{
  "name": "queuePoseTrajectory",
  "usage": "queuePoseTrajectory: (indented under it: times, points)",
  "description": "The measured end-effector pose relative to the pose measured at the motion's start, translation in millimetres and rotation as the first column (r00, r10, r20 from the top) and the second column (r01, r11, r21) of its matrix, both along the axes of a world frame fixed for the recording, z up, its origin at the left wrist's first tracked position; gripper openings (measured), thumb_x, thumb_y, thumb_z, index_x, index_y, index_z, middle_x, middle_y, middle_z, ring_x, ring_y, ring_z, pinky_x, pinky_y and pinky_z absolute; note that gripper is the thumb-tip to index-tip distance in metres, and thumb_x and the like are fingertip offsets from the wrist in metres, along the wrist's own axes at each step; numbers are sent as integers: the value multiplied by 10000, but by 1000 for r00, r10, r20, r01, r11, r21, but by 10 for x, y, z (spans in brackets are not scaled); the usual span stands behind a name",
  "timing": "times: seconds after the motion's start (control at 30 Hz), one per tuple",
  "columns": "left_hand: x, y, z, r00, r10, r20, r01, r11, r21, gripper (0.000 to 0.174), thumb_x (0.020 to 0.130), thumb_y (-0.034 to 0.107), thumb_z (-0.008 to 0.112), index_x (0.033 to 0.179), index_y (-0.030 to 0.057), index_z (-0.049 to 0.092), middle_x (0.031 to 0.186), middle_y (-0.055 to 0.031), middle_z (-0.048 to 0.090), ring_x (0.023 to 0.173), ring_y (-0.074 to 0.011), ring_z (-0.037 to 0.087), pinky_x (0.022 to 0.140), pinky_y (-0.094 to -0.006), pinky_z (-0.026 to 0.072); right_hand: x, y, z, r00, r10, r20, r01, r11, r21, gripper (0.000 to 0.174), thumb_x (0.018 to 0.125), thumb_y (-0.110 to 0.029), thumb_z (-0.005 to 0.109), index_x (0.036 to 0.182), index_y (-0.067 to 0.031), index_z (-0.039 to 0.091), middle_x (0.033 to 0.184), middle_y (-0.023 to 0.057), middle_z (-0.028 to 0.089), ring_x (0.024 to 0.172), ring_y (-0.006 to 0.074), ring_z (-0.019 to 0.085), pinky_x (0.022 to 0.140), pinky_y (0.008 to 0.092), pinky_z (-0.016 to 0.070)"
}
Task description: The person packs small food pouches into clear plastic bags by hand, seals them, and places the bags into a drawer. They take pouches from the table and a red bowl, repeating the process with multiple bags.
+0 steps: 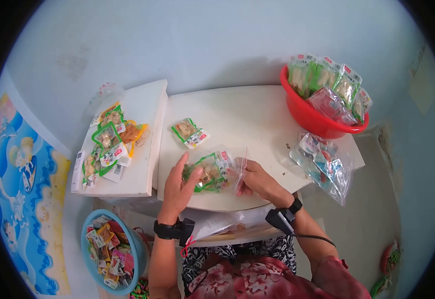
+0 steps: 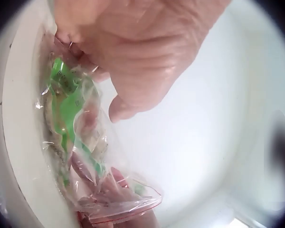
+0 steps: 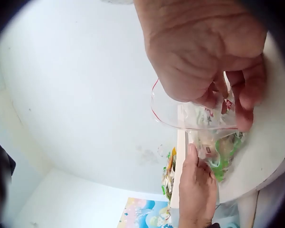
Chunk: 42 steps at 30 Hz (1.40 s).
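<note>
A clear zip bag with a red closure line lies on the white table, a green-edged snack packet inside it. My right hand pinches the bag beside its mouth; in the right wrist view the mouth gapes below that hand's fingers. At the bag's other end is my left hand, its fingers fairly straight against the plastic. Its thumb stands apart from the fingers in the left wrist view. Just beyond the bag lies another small green-edged snack packet.
Several green and orange packets lie on a raised white surface at left. A red basin with larger packets stands at back right, a clear bag of blue-and-red packets before it. Below left, a blue tub holds many packets.
</note>
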<state>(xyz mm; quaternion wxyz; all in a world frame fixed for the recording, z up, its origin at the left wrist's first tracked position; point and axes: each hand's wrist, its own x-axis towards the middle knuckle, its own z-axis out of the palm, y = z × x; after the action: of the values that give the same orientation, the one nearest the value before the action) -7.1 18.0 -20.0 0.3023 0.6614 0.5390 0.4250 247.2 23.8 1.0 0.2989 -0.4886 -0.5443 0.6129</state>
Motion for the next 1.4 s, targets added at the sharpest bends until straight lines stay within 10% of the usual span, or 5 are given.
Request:
queuePoseTrajectory:
  times: [0.47, 0.77, 1.0, 1.17, 1.4]
  points:
    - [218, -230, 22, 927, 56, 371, -58, 998, -8, 353, 950, 212, 784, 1112, 4, 549, 965, -64, 651, 834, -92, 610, 741, -256, 512, -74, -177, -131, 878, -131, 461, -127, 863, 489, 735, 774, -409, 881, 1339, -55, 573, 936, 176, 692, 953, 412, 688, 874, 475, 536]
    - [387, -347, -113, 700, 105, 706, -129, 991, -20, 298, 979, 134, 744, 1148, 20, 527, 1038, -72, 654, 901, -112, 641, 828, -269, 537, 66, -106, -139, 981, 32, -191, -14, 996, 93, 324, 926, -223, 812, 1085, 38, 704, 891, 16, 687, 847, 78, 611, 731, 285, 526]
    - [391, -422, -21, 739, 57, 672, -34, 998, -47, 283, 970, 68, 739, 1142, 21, 519, 1053, -68, 639, 924, -110, 642, 842, -265, 535, 135, -125, -182, 999, 36, -1, -34, 944, 328, 215, 977, -160, 734, 1128, -7, 728, 973, 69, 755, 876, 141, 671, 783, 327, 542]
    - [302, -412, -63, 765, -6, 644, 34, 999, -31, 319, 963, 46, 739, 1163, 18, 492, 1044, -58, 612, 927, -117, 647, 854, -269, 540, 287, 40, -214, 904, -117, 411, -249, 636, 730, 183, 908, -117, 743, 1080, -58, 747, 1002, 156, 742, 899, 268, 701, 831, 391, 552]
    - [345, -441, -85, 815, -99, 571, 132, 991, -16, 359, 975, 67, 717, 1220, 21, 459, 1115, -69, 567, 1024, -113, 587, 907, -277, 511, 205, 84, -420, 985, -145, 97, 51, 773, 633, 198, 888, -116, 756, 1078, -60, 744, 985, 111, 716, 886, 224, 674, 824, 359, 538]
